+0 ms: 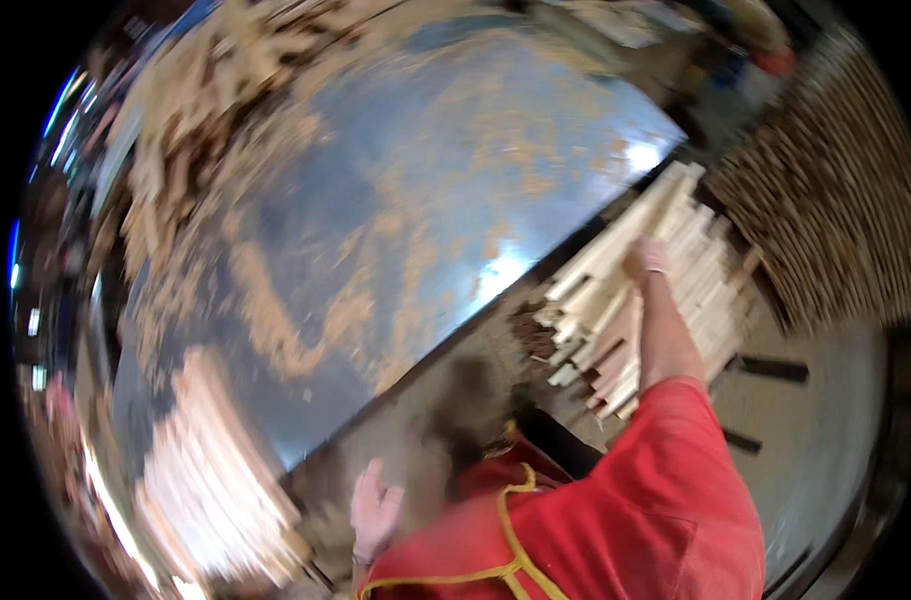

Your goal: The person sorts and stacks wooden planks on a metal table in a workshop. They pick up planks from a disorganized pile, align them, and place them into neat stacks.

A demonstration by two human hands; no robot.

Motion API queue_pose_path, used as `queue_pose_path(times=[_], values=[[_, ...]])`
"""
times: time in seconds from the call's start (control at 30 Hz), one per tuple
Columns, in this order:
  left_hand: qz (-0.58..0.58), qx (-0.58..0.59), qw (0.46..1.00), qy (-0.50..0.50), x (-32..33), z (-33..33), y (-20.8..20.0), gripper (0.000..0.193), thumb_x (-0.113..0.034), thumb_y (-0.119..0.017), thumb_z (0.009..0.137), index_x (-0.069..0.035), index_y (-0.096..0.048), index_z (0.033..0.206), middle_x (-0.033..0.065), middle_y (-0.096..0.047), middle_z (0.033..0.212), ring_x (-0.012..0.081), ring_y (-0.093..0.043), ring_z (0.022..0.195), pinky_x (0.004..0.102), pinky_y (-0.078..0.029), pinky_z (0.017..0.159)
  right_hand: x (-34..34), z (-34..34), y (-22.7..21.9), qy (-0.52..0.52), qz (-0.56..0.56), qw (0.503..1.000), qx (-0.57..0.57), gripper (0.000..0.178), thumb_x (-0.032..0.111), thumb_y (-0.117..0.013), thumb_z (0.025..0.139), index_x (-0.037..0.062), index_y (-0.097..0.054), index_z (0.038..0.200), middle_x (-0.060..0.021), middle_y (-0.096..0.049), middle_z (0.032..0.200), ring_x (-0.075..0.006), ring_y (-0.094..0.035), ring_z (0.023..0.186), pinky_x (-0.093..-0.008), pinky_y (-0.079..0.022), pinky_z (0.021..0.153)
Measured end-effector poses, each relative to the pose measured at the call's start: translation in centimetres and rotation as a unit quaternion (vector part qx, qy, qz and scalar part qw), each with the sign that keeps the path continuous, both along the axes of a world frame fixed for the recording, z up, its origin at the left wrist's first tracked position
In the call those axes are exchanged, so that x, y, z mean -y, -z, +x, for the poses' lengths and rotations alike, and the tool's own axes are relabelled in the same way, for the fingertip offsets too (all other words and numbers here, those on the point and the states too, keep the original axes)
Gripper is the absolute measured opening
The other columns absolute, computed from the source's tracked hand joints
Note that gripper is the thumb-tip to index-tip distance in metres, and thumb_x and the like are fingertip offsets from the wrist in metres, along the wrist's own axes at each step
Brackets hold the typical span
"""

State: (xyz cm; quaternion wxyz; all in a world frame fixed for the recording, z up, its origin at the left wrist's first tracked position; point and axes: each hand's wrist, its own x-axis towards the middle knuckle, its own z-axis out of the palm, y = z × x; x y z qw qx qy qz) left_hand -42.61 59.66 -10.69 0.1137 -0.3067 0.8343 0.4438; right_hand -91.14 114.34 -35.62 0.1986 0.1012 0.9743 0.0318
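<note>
My right hand reaches out over a stack of pale wooden strips at the right. Its fingers look closed around a wooden strip on top of the stack, though motion blurs them and partly hides the grip. My left hand is held low near the front of my body, beside the metal table's near edge. Its fingers are spread, and nothing is in it. To its left, another row of light wooden strips lies at the table's near left end.
Sawdust is scattered across the table. Rough wood offcuts are heaped at the far left. A large stack of brown strips stands at the far right. Dark bars stick out beside the right stack.
</note>
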Motion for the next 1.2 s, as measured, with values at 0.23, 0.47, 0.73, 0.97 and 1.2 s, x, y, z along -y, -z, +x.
queue_pose_path(times=[0.23,0.47,0.73,0.97,1.2], values=[[-0.117,0.070,0.990,-0.039,0.4,4.7,-3.4,0.063,-0.036,-0.068,0.094,-0.011,-0.053,0.151,0.0167,-0.062,0.131,0.0353,-0.064,0.116,0.0433,-0.052,0.098,4.8,3.2,-4.8,0.274,-0.687,0.673,0.026,0.034,0.027,-0.067,0.102,0.0088,-0.064,0.131,-0.0050,-0.062,0.084,-0.0170,-0.057,0.069,-0.0303,-0.050,0.062],[-0.230,0.173,0.896,-0.338,5.6,17.0,-0.7,0.072,-0.043,-0.068,0.096,-0.013,-0.046,0.158,0.0204,-0.043,0.163,0.0409,-0.047,0.146,0.0461,-0.041,0.119,12.5,13.8,-7.1,0.213,-0.620,0.752,-0.067,0.023,0.033,-0.053,0.110,0.0144,-0.054,0.097,0.0030,-0.041,0.066,-0.0090,-0.042,0.055,-0.0262,-0.036,0.050],[0.182,-0.201,0.521,-0.809,20.3,36.0,9.6,0.055,-0.052,-0.067,0.101,-0.006,-0.067,0.131,0.0162,-0.070,0.129,0.0297,-0.068,0.115,0.0438,-0.055,0.099,42.1,30.9,-16.8,0.017,-0.655,0.691,0.306,0.020,0.015,-0.068,0.097,0.0043,-0.065,0.114,0.0022,-0.053,0.080,-0.0092,-0.050,0.068,-0.0272,-0.041,0.057],[0.264,-0.431,0.354,-0.787,23.5,25.7,9.7,0.044,-0.048,-0.066,0.102,-0.010,-0.066,0.125,0.0067,-0.072,0.116,0.0245,-0.071,0.104,0.0400,-0.060,0.089,66.4,38.8,-21.5,-0.148,-0.599,0.721,0.315,0.069,0.023,-0.074,0.097,-0.0078,-0.044,0.152,-0.0051,-0.062,0.108,-0.0128,-0.054,0.090,-0.0292,-0.047,0.085],[0.280,-0.084,0.847,-0.444,17.6,21.7,2.2,0.052,-0.035,-0.076,0.097,-0.007,-0.067,0.140,0.0115,-0.075,0.123,0.0245,-0.071,0.111,0.0384,-0.057,0.096,73.6,36.5,-20.1,-0.253,-0.571,0.728,0.282,0.091,0.025,-0.079,0.094,-0.0022,-0.030,0.165,-0.0157,-0.058,0.146,-0.0248,-0.056,0.127,-0.0368,-0.047,0.105]])
